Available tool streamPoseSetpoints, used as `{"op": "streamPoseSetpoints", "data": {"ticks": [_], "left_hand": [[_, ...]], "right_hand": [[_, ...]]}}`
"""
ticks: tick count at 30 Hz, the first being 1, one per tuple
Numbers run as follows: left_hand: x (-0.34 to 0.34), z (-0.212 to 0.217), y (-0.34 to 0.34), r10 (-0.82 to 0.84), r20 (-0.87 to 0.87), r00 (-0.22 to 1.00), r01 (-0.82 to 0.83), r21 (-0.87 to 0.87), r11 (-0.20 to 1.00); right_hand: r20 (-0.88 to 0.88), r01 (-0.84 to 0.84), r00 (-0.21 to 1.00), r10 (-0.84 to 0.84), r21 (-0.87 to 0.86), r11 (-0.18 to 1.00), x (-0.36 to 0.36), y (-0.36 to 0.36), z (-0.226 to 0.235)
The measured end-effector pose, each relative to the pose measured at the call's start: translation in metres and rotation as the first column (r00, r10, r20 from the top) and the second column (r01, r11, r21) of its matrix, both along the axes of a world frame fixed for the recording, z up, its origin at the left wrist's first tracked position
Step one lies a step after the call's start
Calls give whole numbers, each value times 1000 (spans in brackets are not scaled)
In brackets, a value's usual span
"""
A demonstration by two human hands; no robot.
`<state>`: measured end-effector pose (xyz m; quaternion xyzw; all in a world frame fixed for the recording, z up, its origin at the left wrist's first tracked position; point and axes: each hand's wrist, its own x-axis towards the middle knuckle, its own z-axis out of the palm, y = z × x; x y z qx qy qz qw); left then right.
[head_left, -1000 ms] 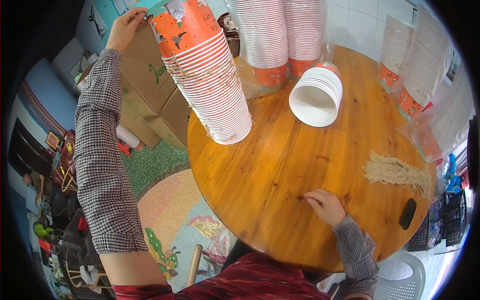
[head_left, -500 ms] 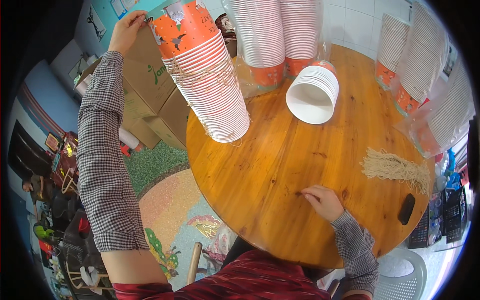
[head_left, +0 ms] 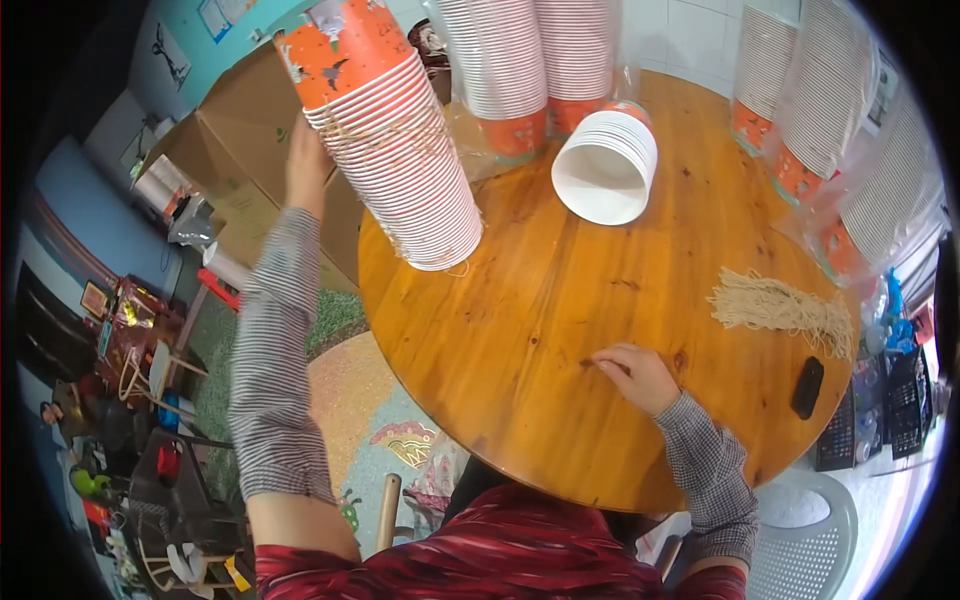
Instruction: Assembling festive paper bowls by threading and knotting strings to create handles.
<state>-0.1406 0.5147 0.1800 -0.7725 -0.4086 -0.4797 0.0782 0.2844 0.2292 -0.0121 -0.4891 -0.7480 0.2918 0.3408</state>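
A tall, upside-down stack of white-rimmed paper cups with orange printed sides stands at the table's left, with strands of twine around it. My left hand is raised along the stack's left side, blurred, its fingertips partly hidden by the top cup. My right hand rests on the table near the front, fingers curled together; whether a small thing is pinched in them cannot be made out. Beyond it, a shorter nested stack of cups lies on its side, opening toward me. A bundle of beige twine lies at the right.
Plastic-wrapped cup stacks stand at the back and right of the round wooden table. A black oblong object lies near its right edge. Open cardboard boxes stand left of the table. A grey plastic chair is at lower right.
My left hand has moved from the top of the tall stack down and right along its left side. My right hand stays in place on the table. The view has shifted slightly.
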Motion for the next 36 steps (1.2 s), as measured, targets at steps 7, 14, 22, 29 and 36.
{"op": "streamPoseSetpoints", "data": {"ticks": [7, 14, 22, 29, 36], "left_hand": [[-57, -182, -42, 166, 466, 869, 95, -487, 868], [51, -215, -113, 93, 679, 728, 348, -484, 803], [212, -209, -162, -67, 746, 663, 674, -556, 486], [272, -228, -160, -141, 730, 668, 734, -615, 288], [286, -224, -151, -432, 380, 818, 543, -758, 362]], "right_hand": [[-51, 30, 998, -33, -66, 997, -5, 0, -1], [-94, 274, 958, -270, 41, 961, 30, 15, -4], [-243, 723, 690, -682, 187, 665, 121, 24, -14], [-223, 870, 484, -846, 229, 438, 187, 20, -34], [-57, 799, 523, -850, 381, 466, 168, 41, -15]]}}
